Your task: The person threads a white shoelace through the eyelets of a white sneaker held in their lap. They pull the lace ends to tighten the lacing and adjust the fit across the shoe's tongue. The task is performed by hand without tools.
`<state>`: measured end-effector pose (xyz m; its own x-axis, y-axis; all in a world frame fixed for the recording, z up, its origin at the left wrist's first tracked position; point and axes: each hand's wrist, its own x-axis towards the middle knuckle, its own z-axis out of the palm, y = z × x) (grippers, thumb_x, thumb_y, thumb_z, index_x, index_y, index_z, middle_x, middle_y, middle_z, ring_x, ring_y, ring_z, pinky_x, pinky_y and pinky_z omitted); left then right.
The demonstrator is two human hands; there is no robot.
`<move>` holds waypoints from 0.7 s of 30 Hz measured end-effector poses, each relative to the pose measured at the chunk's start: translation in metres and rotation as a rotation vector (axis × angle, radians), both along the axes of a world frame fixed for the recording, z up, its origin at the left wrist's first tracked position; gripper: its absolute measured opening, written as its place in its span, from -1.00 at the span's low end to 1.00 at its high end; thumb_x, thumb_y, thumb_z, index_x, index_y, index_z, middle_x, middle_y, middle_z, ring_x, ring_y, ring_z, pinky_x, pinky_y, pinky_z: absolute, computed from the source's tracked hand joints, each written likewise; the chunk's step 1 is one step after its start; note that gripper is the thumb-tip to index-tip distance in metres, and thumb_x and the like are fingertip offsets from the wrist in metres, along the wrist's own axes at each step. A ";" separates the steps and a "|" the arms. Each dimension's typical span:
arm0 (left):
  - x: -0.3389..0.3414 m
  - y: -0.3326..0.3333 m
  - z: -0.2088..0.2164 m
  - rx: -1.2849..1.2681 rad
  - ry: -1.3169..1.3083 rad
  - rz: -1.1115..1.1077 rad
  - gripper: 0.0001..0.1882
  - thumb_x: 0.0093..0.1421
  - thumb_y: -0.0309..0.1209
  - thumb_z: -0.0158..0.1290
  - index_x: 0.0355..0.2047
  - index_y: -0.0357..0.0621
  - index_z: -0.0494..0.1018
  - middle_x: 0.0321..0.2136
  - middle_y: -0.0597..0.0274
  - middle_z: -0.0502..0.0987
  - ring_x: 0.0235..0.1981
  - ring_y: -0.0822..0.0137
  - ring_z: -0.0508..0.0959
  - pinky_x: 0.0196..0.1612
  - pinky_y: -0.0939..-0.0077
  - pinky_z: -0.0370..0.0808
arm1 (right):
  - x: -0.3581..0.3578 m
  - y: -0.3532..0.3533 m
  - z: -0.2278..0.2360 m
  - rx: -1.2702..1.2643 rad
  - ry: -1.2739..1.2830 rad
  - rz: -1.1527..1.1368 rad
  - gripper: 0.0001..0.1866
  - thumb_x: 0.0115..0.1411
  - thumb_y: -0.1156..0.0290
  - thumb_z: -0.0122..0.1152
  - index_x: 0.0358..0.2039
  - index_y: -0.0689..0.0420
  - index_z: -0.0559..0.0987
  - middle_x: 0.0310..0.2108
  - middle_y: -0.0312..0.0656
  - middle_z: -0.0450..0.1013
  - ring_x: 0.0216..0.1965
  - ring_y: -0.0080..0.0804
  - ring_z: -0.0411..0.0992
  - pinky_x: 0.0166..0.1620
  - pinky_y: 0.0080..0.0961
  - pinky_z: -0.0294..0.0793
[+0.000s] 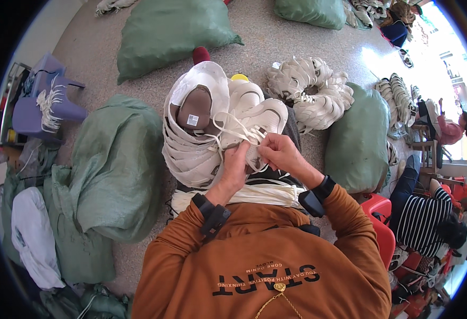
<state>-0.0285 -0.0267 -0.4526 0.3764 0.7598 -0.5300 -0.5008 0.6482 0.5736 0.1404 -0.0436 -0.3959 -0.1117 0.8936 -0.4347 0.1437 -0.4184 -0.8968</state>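
Evidently lacing in hand: left hand [237, 166] and right hand [279, 151] both pinched shut on a white lace [232, 126] at the near edge of the white shoe upper [258, 117] (centre, on lap). Next likely calls for threading an eyelet, precisely.

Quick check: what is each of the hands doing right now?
Left hand: closed on the white shoe upper.
Right hand: pinching a white lace at that upper.
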 end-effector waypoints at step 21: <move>-0.009 0.001 0.005 0.077 -0.004 -0.184 -0.71 0.26 -0.47 0.17 -0.01 -0.26 0.54 -0.14 0.25 0.62 -0.20 0.42 0.62 -0.13 0.48 0.57 | 0.067 -0.086 0.025 0.204 -0.337 0.332 -0.86 0.28 0.42 0.28 -0.30 0.25 0.64 -0.53 -0.32 0.49 -0.44 -0.57 0.44 -0.28 -0.50 0.48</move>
<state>-0.0378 -0.0254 -0.4472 0.5142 0.7164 -0.4715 -0.3804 0.6833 0.6233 0.2073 -0.1294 -0.3710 -0.2876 0.9041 -0.3159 0.5345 -0.1222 -0.8363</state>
